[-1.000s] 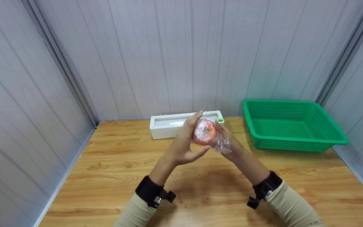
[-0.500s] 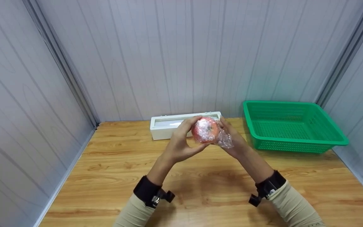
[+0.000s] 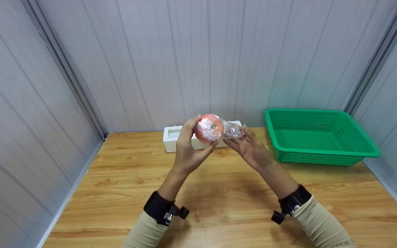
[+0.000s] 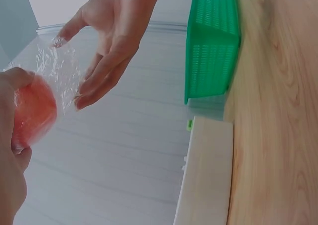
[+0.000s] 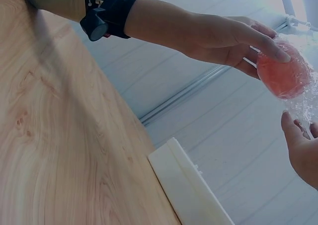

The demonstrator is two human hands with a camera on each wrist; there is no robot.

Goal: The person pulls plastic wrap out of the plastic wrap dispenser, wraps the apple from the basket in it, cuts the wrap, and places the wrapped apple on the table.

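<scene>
Two hands: both raised above the wooden table (image 3: pixel 219 206), close together but not touching each other.
Left hand (image 3: pixel 188 151): my fingers and thumb are curled round the apple (image 3: pixel 209 128), gripping it in the air in front of the white dispenser box (image 3: pixel 171 139).
Right hand (image 3: pixel 250 150): my fingers are straight and relaxed, palm up, just beside the apple; the fingertips (image 4: pixel 82 98) meet the loose tail of the cling film (image 3: pixel 232 130).
Apple, looks: round, red fading to orange-pink, wrapped all over in clear crinkled film that catches white glints; a small dark dimple faces me in the head view.
Cling film: tight over the fruit, bunched into a wrinkled, see-through tail that sticks out to my right.
Writing: I can read no brand, label or lettering on the apple, the film or the box; the box shows only a small green tab (image 4: pixel 189 124) at its end.
Green basket (image 3: pixel 322 137): plastic mesh, standing on the table at the back right, well apart from the apple.
Wrists: a black strap (image 3: pixel 159 207) on each, over beige sleeves.
</scene>
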